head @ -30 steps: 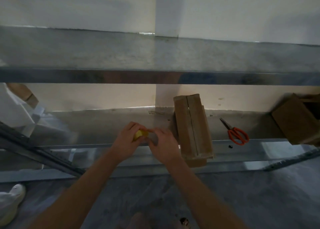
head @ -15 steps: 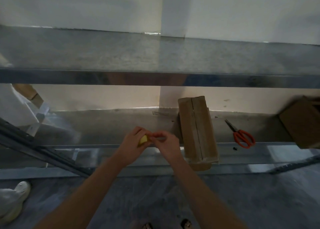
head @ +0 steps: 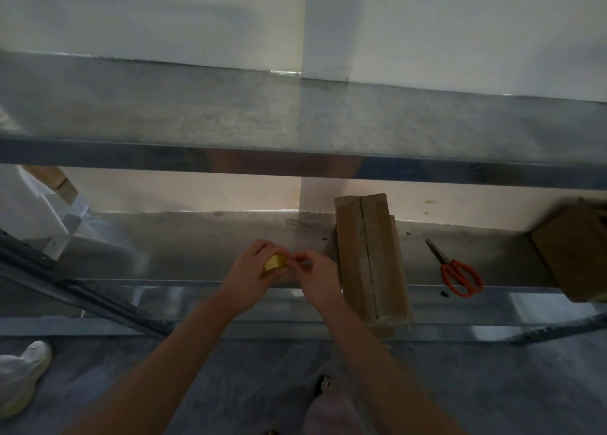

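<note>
My left hand [head: 251,272] grips a small yellow object [head: 274,262], which looks like a tape roll, over the front edge of the lower metal shelf [head: 203,244]. My right hand [head: 317,275] meets it from the right, with thumb and forefinger pinching at the yellow object's edge. Most of the object is hidden by my fingers. A closed long cardboard box [head: 369,257] lies on the shelf just right of my right hand.
Orange-handled scissors [head: 456,270] lie on the shelf right of the box. Another cardboard box [head: 574,247] sits at the far right. An upper metal shelf [head: 295,126] runs across above. White parts [head: 49,217] lean at the left. A white shoe [head: 19,372] is on the floor.
Both hands stay together on the yellow object; my right fingers have shifted slightly at its edge. The view has drifted a little, so the box and scissors sit slightly further right.
</note>
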`<state>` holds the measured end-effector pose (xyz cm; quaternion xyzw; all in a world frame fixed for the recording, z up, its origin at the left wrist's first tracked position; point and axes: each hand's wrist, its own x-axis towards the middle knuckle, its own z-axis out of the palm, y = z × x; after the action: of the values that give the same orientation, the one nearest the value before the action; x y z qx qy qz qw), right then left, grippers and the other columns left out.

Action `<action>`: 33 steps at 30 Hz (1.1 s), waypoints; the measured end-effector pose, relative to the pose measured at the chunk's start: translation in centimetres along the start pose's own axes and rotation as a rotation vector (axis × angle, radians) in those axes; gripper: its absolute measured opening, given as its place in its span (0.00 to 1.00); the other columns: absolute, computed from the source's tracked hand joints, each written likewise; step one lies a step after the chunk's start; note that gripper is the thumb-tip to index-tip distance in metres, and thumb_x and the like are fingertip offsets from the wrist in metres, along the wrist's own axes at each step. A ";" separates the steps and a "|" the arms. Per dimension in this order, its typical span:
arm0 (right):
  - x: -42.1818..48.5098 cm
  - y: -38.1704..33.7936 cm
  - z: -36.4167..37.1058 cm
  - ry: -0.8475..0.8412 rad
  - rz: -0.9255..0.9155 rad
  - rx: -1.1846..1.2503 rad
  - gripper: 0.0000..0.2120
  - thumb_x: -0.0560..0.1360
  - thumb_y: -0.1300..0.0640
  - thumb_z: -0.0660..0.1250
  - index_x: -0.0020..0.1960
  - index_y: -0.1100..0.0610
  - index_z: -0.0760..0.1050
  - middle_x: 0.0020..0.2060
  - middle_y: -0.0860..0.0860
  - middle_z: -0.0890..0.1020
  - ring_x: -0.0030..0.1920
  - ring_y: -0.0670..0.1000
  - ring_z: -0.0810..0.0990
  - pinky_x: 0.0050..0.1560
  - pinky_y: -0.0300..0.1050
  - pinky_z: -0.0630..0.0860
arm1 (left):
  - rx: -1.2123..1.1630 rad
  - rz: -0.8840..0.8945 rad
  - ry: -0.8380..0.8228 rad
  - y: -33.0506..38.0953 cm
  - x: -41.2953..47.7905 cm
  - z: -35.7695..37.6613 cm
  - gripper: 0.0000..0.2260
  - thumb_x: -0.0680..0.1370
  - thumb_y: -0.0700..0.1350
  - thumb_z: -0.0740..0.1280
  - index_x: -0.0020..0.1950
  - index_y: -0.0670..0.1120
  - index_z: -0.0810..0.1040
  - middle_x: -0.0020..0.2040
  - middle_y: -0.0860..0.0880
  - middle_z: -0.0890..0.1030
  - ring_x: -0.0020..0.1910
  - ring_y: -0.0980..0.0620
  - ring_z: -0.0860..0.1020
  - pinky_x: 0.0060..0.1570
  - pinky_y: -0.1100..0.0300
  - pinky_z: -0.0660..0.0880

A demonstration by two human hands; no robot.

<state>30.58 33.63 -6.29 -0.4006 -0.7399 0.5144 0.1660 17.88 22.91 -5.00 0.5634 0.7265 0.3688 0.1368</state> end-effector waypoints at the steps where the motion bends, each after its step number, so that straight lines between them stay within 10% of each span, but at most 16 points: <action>1: 0.3 -0.1 -0.1 -0.015 -0.014 -0.027 0.07 0.77 0.55 0.70 0.52 0.57 0.81 0.43 0.45 0.80 0.40 0.36 0.76 0.42 0.22 0.68 | 0.001 -0.005 0.006 0.0 0.1 0.0 0.14 0.75 0.41 0.71 0.60 0.46 0.78 0.54 0.50 0.72 0.51 0.53 0.74 0.55 0.63 0.69; 11: 0.7 -0.3 1.6 -0.064 -0.166 -0.034 0.01 0.76 0.62 0.70 0.48 0.58 0.79 0.40 0.48 0.81 0.40 0.40 0.77 0.43 0.24 0.70 | 0.114 -0.270 0.079 -2.0 0.3 -0.3 0.35 0.69 0.51 0.76 0.72 0.58 0.64 0.48 0.54 0.78 0.45 0.55 0.78 0.45 0.60 0.73; 15: 0.5 -0.3 2.7 -0.056 -0.111 -0.012 0.04 0.78 0.62 0.68 0.47 0.54 0.76 0.40 0.49 0.81 0.40 0.47 0.79 0.46 0.45 0.80 | 0.227 -0.305 0.084 -3.0 0.1 -0.8 0.33 0.68 0.56 0.75 0.71 0.54 0.68 0.41 0.53 0.77 0.42 0.50 0.79 0.41 0.61 0.68; 21: 1.3 0.5 2.4 -0.036 0.028 -0.077 0.05 0.79 0.60 0.66 0.51 0.61 0.78 0.47 0.56 0.83 0.46 0.50 0.80 0.48 0.42 0.74 | 0.308 -0.160 -0.158 -5.3 -2.1 -1.3 0.27 0.79 0.52 0.65 0.76 0.56 0.60 0.65 0.55 0.76 0.59 0.51 0.77 0.58 0.58 0.60; 28: -0.4 0.6 5.7 0.077 0.013 -0.109 0.05 0.80 0.59 0.65 0.52 0.60 0.78 0.47 0.54 0.83 0.46 0.50 0.79 0.47 0.41 0.73 | 0.523 -0.275 -0.001 -7.0 -1.0 -2.2 0.20 0.76 0.56 0.67 0.66 0.54 0.71 0.46 0.49 0.83 0.49 0.45 0.81 0.53 0.54 0.68; 33: 0.6 2.1 7.1 0.133 0.216 -0.093 0.05 0.79 0.58 0.66 0.51 0.59 0.79 0.48 0.54 0.83 0.49 0.53 0.80 0.42 0.37 0.64 | 0.550 -0.169 -0.049 -8.4 -1.2 -1.2 0.19 0.71 0.49 0.74 0.60 0.47 0.80 0.52 0.44 0.83 0.53 0.41 0.79 0.56 0.50 0.70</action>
<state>26.42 29.99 -11.26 -0.5185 -0.7027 0.4668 0.1395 11.51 20.56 -10.17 0.5255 0.8402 0.1314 0.0265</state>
